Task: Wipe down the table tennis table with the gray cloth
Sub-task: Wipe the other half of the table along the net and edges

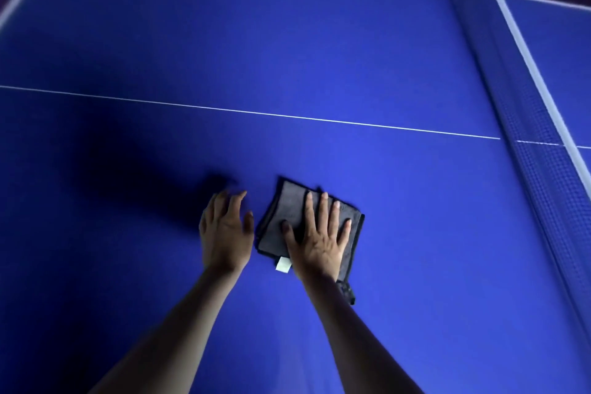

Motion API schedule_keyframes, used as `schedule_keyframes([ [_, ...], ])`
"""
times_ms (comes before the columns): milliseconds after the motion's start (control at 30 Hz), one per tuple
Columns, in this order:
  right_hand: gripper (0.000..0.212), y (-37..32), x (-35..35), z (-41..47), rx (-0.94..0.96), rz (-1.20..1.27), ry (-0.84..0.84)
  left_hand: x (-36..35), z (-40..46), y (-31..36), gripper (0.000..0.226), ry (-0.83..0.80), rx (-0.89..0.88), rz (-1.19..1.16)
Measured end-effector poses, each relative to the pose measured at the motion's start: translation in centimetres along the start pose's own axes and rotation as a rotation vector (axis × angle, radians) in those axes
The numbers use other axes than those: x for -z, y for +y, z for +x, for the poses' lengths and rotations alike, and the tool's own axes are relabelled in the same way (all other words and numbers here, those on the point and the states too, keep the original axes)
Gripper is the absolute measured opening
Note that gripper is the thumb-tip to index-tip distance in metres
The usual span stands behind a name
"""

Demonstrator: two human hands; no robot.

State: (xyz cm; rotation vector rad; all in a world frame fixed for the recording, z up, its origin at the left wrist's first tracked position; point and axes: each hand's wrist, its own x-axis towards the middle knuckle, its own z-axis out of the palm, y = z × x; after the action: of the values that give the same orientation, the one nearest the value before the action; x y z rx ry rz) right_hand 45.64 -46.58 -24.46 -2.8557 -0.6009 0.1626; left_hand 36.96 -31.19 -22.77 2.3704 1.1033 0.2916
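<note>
A right hand [319, 233], fingers spread flat, presses a folded gray microfibre cloth [287, 217] onto the blue table tennis table [319, 41], near the net [527, 125]. The left hand [225, 230] hovers just beside it, fingers loosely curled, holding nothing. Soft and light, the cloth should slide best under a flat palm.

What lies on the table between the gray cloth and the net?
Nothing: in the head view, only bare blue table shows between the gray cloth and the net.
</note>
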Motion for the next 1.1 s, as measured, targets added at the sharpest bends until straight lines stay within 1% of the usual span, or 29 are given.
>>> schedule_keyframes([
  [100,0.081,-0.9,-0.1,4.4,0.026,-0.061,0.029,-0.9,1.7,-1.2,0.049,0.031,-0.089,0.165],
  [167,0.079,-1.6,0.0,7.4,0.040,-0.057,0.026,-1.4,1.5,-1.5,0.055,0.016,-0.138,0.273],
  [267,0.079,-2.6,-0.1,12.9,0.070,-0.090,0.010,-1.8,1.3,-1.5,0.058,0.040,-0.141,0.297],
  [400,0.079,-4.2,0.2,20.1,0.088,-0.094,-0.009,-2.0,1.4,-1.5,0.056,0.068,-0.150,0.322],
  [500,0.080,-4.7,0.2,22.5,0.101,-0.103,-0.014,-2.1,1.5,-1.6,0.055,0.074,-0.156,0.327],
  [567,0.078,-4.6,0.1,21.9,0.120,-0.110,0.002,-2.1,1.7,-1.7,0.055,0.079,-0.153,0.331],
  [667,0.073,-3.8,-0.2,17.7,0.145,-0.088,0.051,-2.0,1.7,-1.7,0.055,0.090,-0.154,0.327],
  [800,0.070,-2.1,-0.4,7.0,0.168,-0.083,0.088,-1.8,1.6,-1.7,0.055,0.076,-0.161,0.323],
  [900,0.073,-0.8,-0.4,0.0,0.162,-0.085,0.047,-1.8,1.6,-1.6,0.053,0.081,-0.160,0.291],
  [933,0.075,-0.8,-0.3,-0.8,0.138,-0.074,0.034,-1.8,1.6,-1.5,0.053,0.087,-0.160,0.280],
  [1000,0.080,-1.5,-0.3,0.4,0.072,-0.060,0.027,-1.8,1.6,-1.5,0.053,0.101,-0.163,0.270],
  [1100,0.078,-3.3,-0.3,6.9,0.028,-0.073,0.069,-1.9,1.5,-1.6,0.053,0.123,-0.175,0.276],
])
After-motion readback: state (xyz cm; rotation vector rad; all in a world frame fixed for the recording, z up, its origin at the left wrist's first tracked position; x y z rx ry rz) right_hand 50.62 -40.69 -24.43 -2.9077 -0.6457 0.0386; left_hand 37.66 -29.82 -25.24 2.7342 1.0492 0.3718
